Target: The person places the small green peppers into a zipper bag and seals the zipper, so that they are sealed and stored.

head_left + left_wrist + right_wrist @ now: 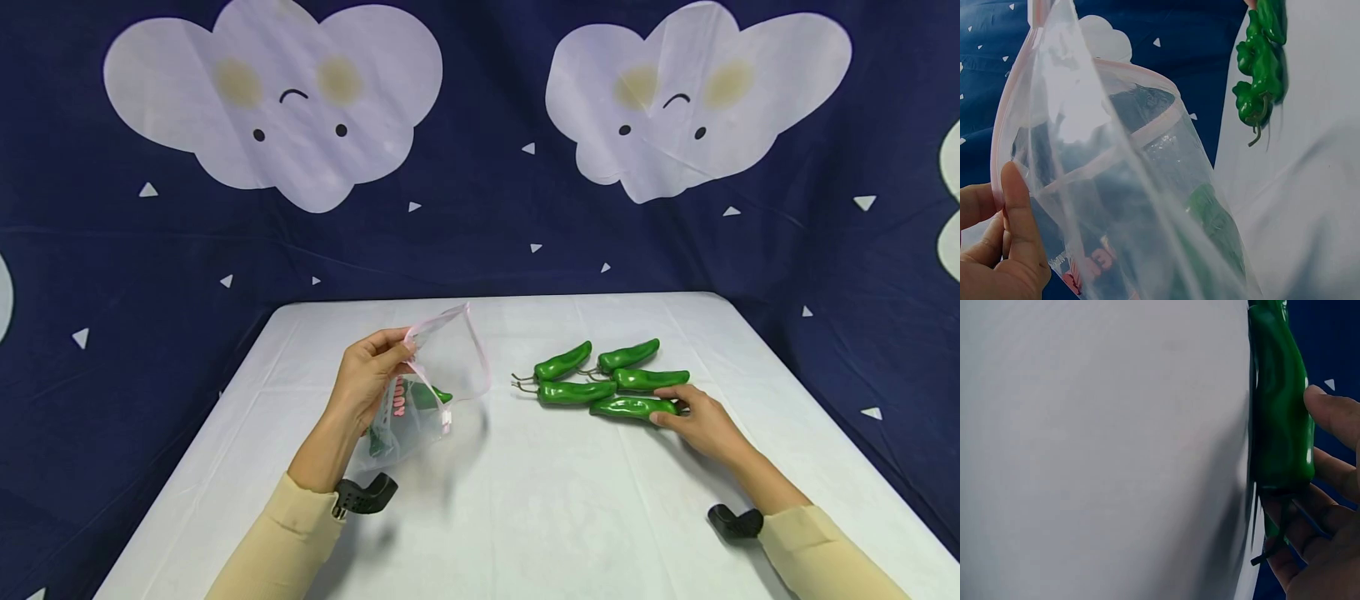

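My left hand [367,367] pinches the pink-edged rim of a clear zip bag [450,354], held above the table's left half. The bag's mouth gapes toward the right, and green peppers [1213,225] show through its plastic. At right, my right hand [701,421] has its thumb and fingers around the stem end of the nearest long green pepper [626,407], which lies on the table. In the right wrist view, the thumb is against that pepper [1282,419], with the other fingers near its stem.
Several more green peppers lie close together just beyond the held one, among them one at the back left [562,363] and one at the back right [630,356]. A white cloth covers the table [540,500]. Behind hangs a dark blue curtain [480,233] with clouds.
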`<state>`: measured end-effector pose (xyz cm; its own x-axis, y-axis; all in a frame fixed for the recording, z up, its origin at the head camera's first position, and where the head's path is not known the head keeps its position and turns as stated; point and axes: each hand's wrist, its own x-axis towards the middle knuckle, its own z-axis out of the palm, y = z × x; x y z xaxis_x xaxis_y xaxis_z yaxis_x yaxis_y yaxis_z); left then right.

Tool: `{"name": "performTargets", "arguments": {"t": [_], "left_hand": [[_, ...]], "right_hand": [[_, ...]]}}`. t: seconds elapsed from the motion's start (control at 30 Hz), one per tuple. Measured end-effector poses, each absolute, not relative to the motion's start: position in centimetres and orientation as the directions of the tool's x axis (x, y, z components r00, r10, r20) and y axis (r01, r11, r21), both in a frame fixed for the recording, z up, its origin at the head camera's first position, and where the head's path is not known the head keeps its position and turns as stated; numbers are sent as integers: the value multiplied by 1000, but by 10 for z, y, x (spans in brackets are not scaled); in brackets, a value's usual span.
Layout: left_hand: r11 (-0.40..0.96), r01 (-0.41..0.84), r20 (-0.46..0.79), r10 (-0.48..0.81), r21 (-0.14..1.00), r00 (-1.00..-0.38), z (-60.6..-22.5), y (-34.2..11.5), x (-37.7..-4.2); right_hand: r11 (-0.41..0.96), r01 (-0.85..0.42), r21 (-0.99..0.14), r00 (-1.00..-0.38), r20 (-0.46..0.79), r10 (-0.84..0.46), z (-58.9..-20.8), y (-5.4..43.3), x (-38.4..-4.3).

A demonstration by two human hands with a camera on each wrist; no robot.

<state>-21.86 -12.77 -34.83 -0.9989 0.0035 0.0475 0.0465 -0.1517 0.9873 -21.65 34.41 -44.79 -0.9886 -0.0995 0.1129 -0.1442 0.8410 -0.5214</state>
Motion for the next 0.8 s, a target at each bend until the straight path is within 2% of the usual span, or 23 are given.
{"name": "performTargets", "arguments": {"t": [0.53,0.8], "left_hand": [[-134,37,38,2,990,-999,-349,-128,-217],[-142,35,36,1,989,-999,-348,-127,-217]], "right_hand": [[845,-136,-517,-991,56,-125,-453,351,-207],[833,-156,-532,-988,84,-131,-453,354,-204]]}}
